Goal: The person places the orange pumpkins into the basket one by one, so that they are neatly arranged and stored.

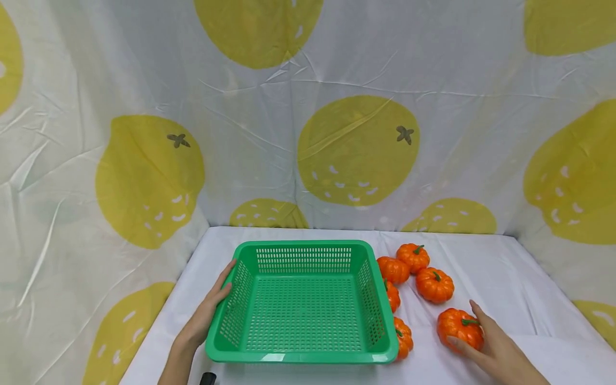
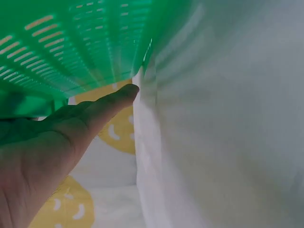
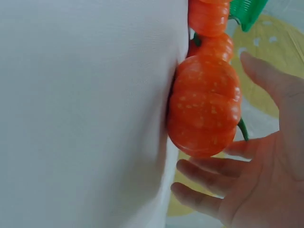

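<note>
A green plastic basket (image 1: 303, 357) with nothing inside stands on the white cloth. My left hand (image 1: 204, 315) touches its left side, fingers extended along the wall; in the left wrist view the hand (image 2: 61, 137) lies beside the slotted wall (image 2: 95, 42). At the right, my right hand (image 1: 500, 350) is around the nearest orange pumpkin (image 1: 459, 327), thumb and fingers spread on either side. The right wrist view shows the hand (image 3: 266, 161) with fingers apart beside that pumpkin (image 3: 204, 107); whether it touches the pumpkin I cannot tell.
Several more orange pumpkins (image 1: 434, 285) lie between the basket and my right hand, some against the basket's right side. A black object (image 1: 208, 378) is at the front edge of view. Lemon-patterned cloth (image 1: 358, 149) hangs behind and at both sides.
</note>
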